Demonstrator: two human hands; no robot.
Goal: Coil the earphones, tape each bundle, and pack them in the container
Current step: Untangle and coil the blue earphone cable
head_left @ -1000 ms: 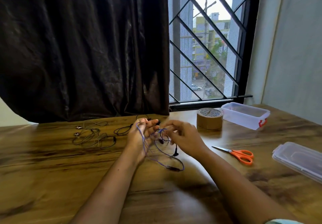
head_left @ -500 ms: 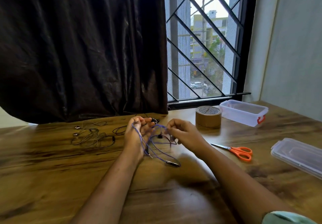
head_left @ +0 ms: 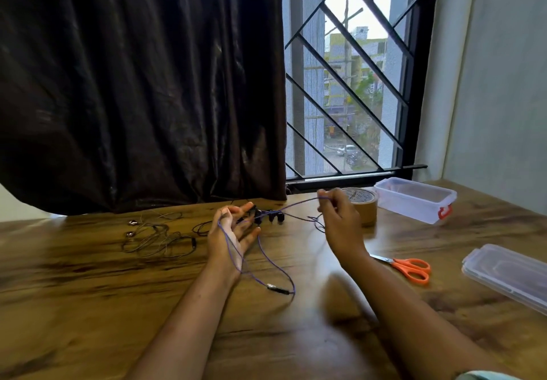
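Observation:
A purple earphone cable (head_left: 268,261) runs over my left hand (head_left: 232,236), which is held palm up with spread fingers, the cable looped round them. My right hand (head_left: 339,217) pinches the same cable at its raised fingertips and holds it stretched to the right. The cable's plug end (head_left: 278,288) lies on the wooden table (head_left: 88,305) in front of my left wrist. Black earbuds (head_left: 273,216) sit just beyond my left fingers. A brown tape roll (head_left: 362,203) stands behind my right hand. The clear open container (head_left: 414,199) is at the back right.
Another loose earphone (head_left: 157,239) with dark cable lies on the table to the left. Orange-handled scissors (head_left: 410,268) lie right of my right forearm. The clear lid (head_left: 509,274) rests at the right edge. A dark curtain and a barred window are behind.
My right hand has moved up and to the right, pulling the purple cable taut away from my left hand. My left hand has opened its fingers wider.

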